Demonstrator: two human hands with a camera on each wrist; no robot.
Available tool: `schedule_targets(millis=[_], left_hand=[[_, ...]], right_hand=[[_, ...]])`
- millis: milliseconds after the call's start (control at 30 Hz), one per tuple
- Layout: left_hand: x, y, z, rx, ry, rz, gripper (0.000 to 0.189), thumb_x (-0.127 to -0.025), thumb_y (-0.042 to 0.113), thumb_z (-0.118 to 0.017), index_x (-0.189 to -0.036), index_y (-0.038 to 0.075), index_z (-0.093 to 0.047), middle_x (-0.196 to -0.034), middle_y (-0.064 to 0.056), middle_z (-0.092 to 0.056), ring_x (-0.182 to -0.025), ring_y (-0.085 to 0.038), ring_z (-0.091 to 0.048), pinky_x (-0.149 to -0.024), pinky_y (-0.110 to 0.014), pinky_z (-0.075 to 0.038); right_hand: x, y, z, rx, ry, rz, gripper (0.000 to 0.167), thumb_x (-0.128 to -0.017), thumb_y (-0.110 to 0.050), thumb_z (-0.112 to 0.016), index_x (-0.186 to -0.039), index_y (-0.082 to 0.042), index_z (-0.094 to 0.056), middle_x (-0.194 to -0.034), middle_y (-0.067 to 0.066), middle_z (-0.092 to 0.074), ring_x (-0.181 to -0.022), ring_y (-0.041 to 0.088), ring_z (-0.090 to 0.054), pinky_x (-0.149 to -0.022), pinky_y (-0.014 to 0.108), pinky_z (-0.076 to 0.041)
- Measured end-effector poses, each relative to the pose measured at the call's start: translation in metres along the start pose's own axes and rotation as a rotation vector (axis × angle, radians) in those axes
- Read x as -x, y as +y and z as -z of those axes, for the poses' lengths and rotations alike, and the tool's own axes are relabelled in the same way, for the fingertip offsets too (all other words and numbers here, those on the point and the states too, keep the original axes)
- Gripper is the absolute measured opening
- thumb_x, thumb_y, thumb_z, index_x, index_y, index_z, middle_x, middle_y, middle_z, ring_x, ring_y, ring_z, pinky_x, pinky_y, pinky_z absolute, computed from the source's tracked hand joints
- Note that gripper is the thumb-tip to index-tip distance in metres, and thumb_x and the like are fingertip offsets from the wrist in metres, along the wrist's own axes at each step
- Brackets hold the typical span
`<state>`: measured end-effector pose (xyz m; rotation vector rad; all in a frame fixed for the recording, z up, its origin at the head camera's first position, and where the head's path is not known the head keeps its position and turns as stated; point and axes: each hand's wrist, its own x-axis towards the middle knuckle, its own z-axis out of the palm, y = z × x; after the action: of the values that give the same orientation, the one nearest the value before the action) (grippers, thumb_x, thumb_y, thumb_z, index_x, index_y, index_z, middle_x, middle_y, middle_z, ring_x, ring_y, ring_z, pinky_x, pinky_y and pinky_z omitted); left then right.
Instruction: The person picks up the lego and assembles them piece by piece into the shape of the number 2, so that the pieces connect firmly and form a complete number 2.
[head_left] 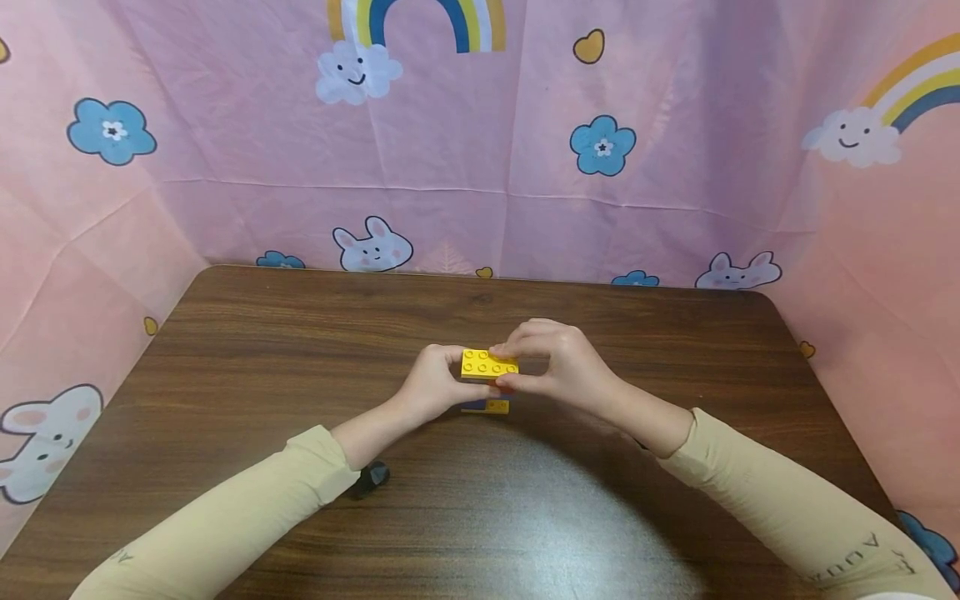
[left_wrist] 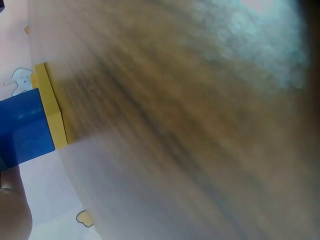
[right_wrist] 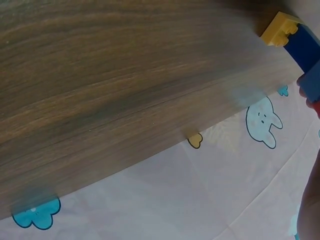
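Observation:
A small stack of toy building bricks stands over the middle of the table, between both hands. Its top is a yellow studded brick point(head_left: 480, 367). At the bottom lies another yellow brick point(head_left: 498, 407), whose edge shows in the left wrist view, with a dark blue brick point(left_wrist: 25, 127) above it. The right wrist view adds a grey-blue brick point(right_wrist: 313, 82) and a bit of red point(right_wrist: 317, 108) higher up. My left hand point(head_left: 431, 387) grips the stack from the left, thumb across its near side. With thumb and fingertips, my right hand point(head_left: 566, 362) pinches the top yellow brick's right end.
The brown wood-grain table point(head_left: 300, 333) runs back to a pink patterned cloth point(head_left: 465, 150), which also hangs at both sides. A small black object point(head_left: 372, 478) lies on the table, partly covered by the left sleeve point(head_left: 247, 500).

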<state>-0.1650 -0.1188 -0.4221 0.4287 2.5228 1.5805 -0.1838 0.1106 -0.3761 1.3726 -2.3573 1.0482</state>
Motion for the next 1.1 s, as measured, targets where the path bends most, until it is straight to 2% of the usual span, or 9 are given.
schedule_targets(millis=[200,433,733,900,1100], left_hand=[[0.0000,0.0013,0.0006,0.003,-0.007,0.003,0.034,-0.083,0.012,-0.092,-0.113,0.001,-0.080,-0.113,-0.013,-0.081,-0.107,-0.025,-0.074,-0.096,-0.039,-0.059],[0.0006,0.0029,0.0015,-0.010,-0.008,0.006,0.036,-0.084,0.013,-0.091,-0.115,0.001,-0.079,-0.116,-0.014,-0.080,-0.111,-0.028,-0.073,-0.102,-0.045,-0.057],[0.0030,0.0037,0.0001,-0.036,-0.011,0.000,0.038,-0.085,0.015,-0.091,-0.118,0.002,-0.078,-0.117,-0.012,-0.080,-0.112,-0.028,-0.072,-0.104,-0.049,-0.055],[0.0016,0.0022,-0.0014,-0.026,-0.013,-0.036,0.038,-0.085,0.014,-0.091,-0.119,0.001,-0.078,-0.118,-0.014,-0.080,-0.112,-0.029,-0.074,-0.101,-0.046,-0.059],[0.0018,0.0007,-0.0012,-0.009,-0.007,-0.034,0.040,-0.084,0.012,-0.091,-0.120,0.002,-0.077,-0.119,-0.013,-0.080,-0.115,-0.030,-0.072,-0.105,-0.048,-0.056]], right_hand=[[0.0002,0.0006,-0.0005,0.002,0.002,0.010,0.034,-0.079,-0.009,-0.095,-0.110,-0.005,-0.083,-0.101,0.005,-0.080,-0.095,0.019,-0.073,-0.085,0.034,-0.064],[-0.0015,0.0002,0.0015,0.007,-0.012,0.007,0.035,-0.079,-0.009,-0.094,-0.111,-0.005,-0.083,-0.102,0.004,-0.080,-0.096,0.017,-0.072,-0.085,0.033,-0.063],[-0.0002,-0.0035,0.0054,0.058,-0.028,0.022,0.036,-0.081,-0.014,-0.094,-0.113,-0.006,-0.082,-0.106,0.004,-0.080,-0.101,0.019,-0.073,-0.088,0.036,-0.063],[0.0000,-0.0042,0.0073,0.063,-0.036,-0.002,0.037,-0.080,-0.016,-0.095,-0.113,-0.007,-0.081,-0.107,0.004,-0.080,-0.102,0.019,-0.073,-0.088,0.036,-0.063],[0.0003,-0.0045,0.0066,0.070,-0.054,-0.047,0.040,-0.080,-0.017,-0.095,-0.116,-0.006,-0.080,-0.110,0.005,-0.080,-0.106,0.020,-0.075,-0.093,0.038,-0.063]])
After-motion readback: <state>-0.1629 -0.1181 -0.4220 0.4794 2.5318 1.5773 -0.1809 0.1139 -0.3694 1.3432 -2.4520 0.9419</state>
